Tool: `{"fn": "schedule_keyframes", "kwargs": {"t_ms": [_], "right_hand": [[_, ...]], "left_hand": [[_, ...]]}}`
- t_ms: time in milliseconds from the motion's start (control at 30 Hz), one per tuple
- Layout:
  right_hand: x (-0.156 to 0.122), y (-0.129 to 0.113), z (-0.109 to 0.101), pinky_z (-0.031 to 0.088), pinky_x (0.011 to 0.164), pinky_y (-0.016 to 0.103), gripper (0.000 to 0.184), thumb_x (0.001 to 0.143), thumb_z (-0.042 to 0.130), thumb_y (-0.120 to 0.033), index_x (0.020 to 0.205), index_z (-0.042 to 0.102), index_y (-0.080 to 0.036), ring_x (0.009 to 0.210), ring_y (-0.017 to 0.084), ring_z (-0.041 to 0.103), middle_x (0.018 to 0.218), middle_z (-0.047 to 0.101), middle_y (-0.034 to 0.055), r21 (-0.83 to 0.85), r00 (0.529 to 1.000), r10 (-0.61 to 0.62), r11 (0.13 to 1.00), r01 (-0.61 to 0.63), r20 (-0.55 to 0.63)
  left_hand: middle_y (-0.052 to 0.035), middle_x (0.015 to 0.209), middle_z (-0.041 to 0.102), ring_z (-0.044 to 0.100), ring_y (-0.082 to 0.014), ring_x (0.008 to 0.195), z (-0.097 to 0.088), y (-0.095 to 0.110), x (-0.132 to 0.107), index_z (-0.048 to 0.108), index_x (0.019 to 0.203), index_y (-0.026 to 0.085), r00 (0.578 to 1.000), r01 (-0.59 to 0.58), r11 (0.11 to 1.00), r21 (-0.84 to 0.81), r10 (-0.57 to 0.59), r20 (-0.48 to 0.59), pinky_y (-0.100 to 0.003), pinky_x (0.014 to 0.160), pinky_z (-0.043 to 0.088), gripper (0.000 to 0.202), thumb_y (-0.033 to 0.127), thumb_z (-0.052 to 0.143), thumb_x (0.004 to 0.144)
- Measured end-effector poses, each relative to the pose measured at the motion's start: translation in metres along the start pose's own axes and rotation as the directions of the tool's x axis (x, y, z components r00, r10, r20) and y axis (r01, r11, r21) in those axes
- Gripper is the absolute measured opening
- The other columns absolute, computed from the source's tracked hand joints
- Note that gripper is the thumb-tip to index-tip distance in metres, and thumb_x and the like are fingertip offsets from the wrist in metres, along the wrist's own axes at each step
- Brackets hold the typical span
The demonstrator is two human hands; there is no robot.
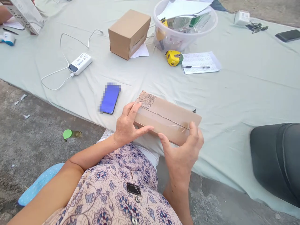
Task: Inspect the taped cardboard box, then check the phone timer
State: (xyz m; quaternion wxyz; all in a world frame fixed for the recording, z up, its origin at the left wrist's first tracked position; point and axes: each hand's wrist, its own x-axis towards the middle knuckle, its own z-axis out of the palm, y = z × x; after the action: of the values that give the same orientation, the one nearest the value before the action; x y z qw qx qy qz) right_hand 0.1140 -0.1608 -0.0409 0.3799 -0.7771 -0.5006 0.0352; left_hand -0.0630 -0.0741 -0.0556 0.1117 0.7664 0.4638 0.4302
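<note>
Both my hands grip a flat brown cardboard box [164,117] at the near edge of the cloth. It has a lengthwise seam and dark scribbled lines at its far left corner. My left hand [130,125] is closed around the left end, fingers on top and thumb along the near side. The right end is in my right hand [184,148], its thumb at the near edge and its fingers over the top. To the left of the box lies a phone [110,98] with a blue screen.
Behind stand a closed cardboard box [128,34] and a translucent tub [185,39] of papers. A yellow tape measure [173,58], a pen [195,67] on paper sheets [201,57] and a cabled power bank [81,63] lie nearer. A black rounded object [269,156] is at right.
</note>
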Motion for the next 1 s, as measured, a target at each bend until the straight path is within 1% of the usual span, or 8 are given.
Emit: {"fn": "schedule_keyframes", "kwargs": {"t_ms": [133,300,467,600,700,833,933,1000], "right_hand": [[-0.002,-0.002,0.001,0.045,0.104,0.067,0.098,0.077,0.066,-0.075,0.153,0.035,-0.022,0.137,0.041,0.045,0.144,0.048,0.0218,-0.100,0.999,-0.053,0.994,0.054,0.004],[0.002,0.013,-0.005,0.047,0.104,0.063,0.094,0.079,0.066,-0.072,0.154,0.035,-0.024,0.136,0.039,0.047,0.143,0.050,0.0191,-0.065,0.993,-0.117,0.991,0.119,0.034],[0.003,0.038,-0.015,0.051,0.102,0.057,0.092,0.077,0.072,-0.069,0.152,0.038,-0.028,0.133,0.035,0.052,0.149,0.048,0.0168,0.165,0.990,-0.004,0.986,-0.019,0.140],[0.007,0.057,-0.015,0.054,0.095,0.052,0.091,0.077,0.071,-0.067,0.152,0.038,-0.026,0.129,0.034,0.057,0.149,0.049,0.0190,0.422,0.979,0.055,0.897,-0.134,0.194],[0.020,0.067,-0.010,0.055,0.089,0.051,0.102,0.071,0.070,-0.074,0.155,0.033,-0.029,0.118,0.032,0.062,0.147,0.051,0.0187,0.488,0.978,0.078,0.857,-0.164,0.192],[0.043,0.072,-0.004,0.047,0.106,0.053,0.112,0.070,0.067,-0.075,0.161,0.017,-0.032,0.136,0.032,0.051,0.163,0.034,0.0159,0.531,0.959,0.059,0.822,-0.205,0.279],[0.050,0.071,0.000,0.034,0.119,0.057,0.107,0.070,0.066,-0.075,0.158,0.024,-0.031,0.151,0.033,0.034,0.167,0.029,0.0114,0.576,0.933,0.041,0.777,-0.255,0.358],[0.049,0.069,0.003,0.032,0.120,0.057,0.103,0.069,0.067,-0.077,0.154,0.031,-0.030,0.150,0.033,0.034,0.165,0.031,0.0114,0.605,0.935,0.051,0.750,-0.267,0.350]], "left_hand": [[-0.0162,0.135,0.058,0.060,-0.0285,0.128,0.000,0.000,-0.006,0.045,0.143,0.020,1.000,0.011,0.999,0.041,-0.012,0.013,-0.037,0.103,0.055,0.093,0.080,0.063,0.075],[-0.0169,0.134,0.059,0.061,-0.0287,0.127,0.002,-0.006,-0.006,0.046,0.143,0.019,1.000,-0.027,0.998,0.054,0.027,-0.006,-0.037,0.102,0.056,0.099,0.086,0.058,0.071],[-0.0170,0.138,0.058,0.059,-0.0291,0.131,0.006,-0.012,-0.006,0.044,0.146,0.021,0.999,-0.047,0.998,0.043,0.047,0.002,-0.039,0.108,0.053,0.096,0.084,0.056,0.075],[-0.0179,0.138,0.058,0.057,-0.0295,0.133,0.006,-0.014,-0.004,0.045,0.146,0.019,0.998,-0.064,0.998,0.005,0.064,0.020,-0.041,0.110,0.051,0.094,0.082,0.058,0.077],[-0.0177,0.139,0.058,0.056,-0.0302,0.134,0.006,-0.015,-0.001,0.046,0.144,0.020,0.997,-0.045,0.999,0.007,0.045,0.064,-0.043,0.111,0.050,0.092,0.084,0.054,0.078],[-0.0172,0.139,0.057,0.055,-0.0305,0.134,0.006,-0.017,0.001,0.046,0.145,0.021,0.996,-0.040,0.999,0.000,0.040,0.079,-0.043,0.111,0.050,0.091,0.083,0.054,0.079],[-0.0171,0.140,0.056,0.054,-0.0312,0.135,0.006,-0.019,-0.001,0.045,0.146,0.021,0.995,-0.055,0.998,-0.037,0.058,0.078,-0.044,0.112,0.049,0.091,0.080,0.058,0.079],[-0.0171,0.140,0.055,0.053,-0.0314,0.135,0.006,-0.019,-0.001,0.044,0.146,0.022,0.995,-0.053,0.997,-0.053,0.057,0.084,-0.045,0.112,0.048,0.090,0.080,0.058,0.079]]}}
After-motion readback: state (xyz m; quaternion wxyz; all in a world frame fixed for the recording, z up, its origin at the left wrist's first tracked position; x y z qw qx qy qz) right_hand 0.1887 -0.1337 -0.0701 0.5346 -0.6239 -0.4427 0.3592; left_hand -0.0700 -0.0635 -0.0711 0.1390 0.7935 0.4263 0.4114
